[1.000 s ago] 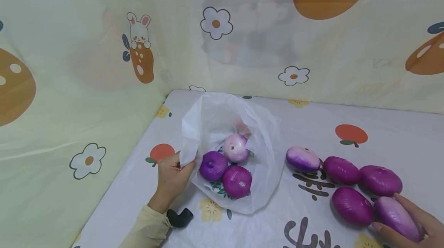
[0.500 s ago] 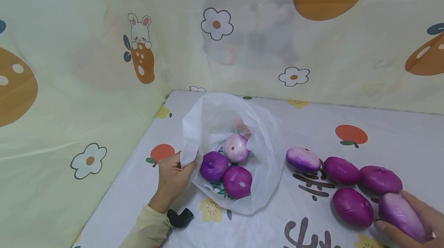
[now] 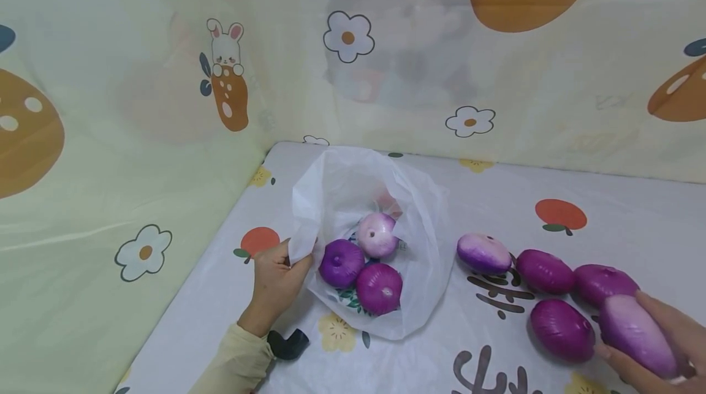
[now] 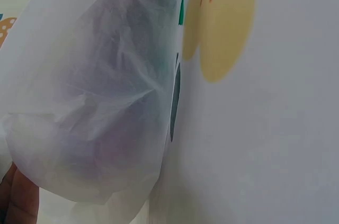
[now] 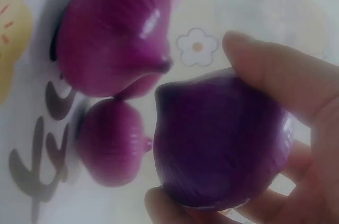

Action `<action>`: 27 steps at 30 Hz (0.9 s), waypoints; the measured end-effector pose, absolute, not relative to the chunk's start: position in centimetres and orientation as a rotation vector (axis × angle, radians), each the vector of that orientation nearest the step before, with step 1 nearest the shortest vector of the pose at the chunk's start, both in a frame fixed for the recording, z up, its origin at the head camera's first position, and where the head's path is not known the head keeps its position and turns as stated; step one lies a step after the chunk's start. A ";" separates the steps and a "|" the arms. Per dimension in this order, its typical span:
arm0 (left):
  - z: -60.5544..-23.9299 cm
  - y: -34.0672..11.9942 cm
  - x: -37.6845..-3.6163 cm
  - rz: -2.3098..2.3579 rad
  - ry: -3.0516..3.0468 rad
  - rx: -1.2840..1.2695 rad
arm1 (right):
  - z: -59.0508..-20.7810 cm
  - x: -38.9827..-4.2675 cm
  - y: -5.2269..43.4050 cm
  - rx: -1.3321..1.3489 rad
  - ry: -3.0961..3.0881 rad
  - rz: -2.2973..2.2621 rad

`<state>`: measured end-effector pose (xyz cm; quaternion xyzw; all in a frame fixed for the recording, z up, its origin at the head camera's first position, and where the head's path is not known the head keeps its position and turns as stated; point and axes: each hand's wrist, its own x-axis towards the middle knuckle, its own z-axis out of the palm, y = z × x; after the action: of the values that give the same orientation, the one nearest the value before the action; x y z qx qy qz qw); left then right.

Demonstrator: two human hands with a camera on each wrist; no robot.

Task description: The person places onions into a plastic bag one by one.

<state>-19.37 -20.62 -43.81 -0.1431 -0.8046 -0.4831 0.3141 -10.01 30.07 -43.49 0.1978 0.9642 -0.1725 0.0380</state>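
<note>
My left hand pinches the rim of a thin white plastic bag and holds its mouth open on the table. Three purple onions lie inside it; one is pale pink. In the left wrist view the bag fills the frame. At the lower right my right hand grips a pale purple onion, lifted a little off the table. The right wrist view shows that onion between thumb and fingers, with two more onions beside it.
Several loose purple onions lie in a group on the patterned tablecloth right of the bag. A yellow printed curtain walls in the table at the back and left. A black strap shows at my left wrist.
My right hand has closed round the pale purple onion and raised it slightly up and left. The left hand and bag have stayed in place.
</note>
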 end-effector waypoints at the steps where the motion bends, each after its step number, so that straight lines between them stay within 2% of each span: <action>1: -43.8 -20.6 -19.3 -1.274 -2.122 -0.375 | -43.4 -10.1 30.0 0.600 2.955 -0.529; 10: -43.7 -20.7 -19.3 -1.275 -2.112 -0.387 | -41.1 -11.0 28.3 0.300 3.139 -0.880; 22: -43.8 -20.8 -19.2 -1.257 -2.126 -0.388 | -38.4 -11.9 25.0 -0.169 3.252 -0.912; 27: -43.8 -20.8 -19.1 -1.244 -2.136 -0.379 | -38.0 -12.0 23.6 -0.271 3.316 -0.894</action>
<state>-19.15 -20.78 -43.78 -0.1437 -0.8107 -0.4723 0.3149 -11.97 23.58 -37.95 -0.0778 0.9514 -0.2565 -0.1513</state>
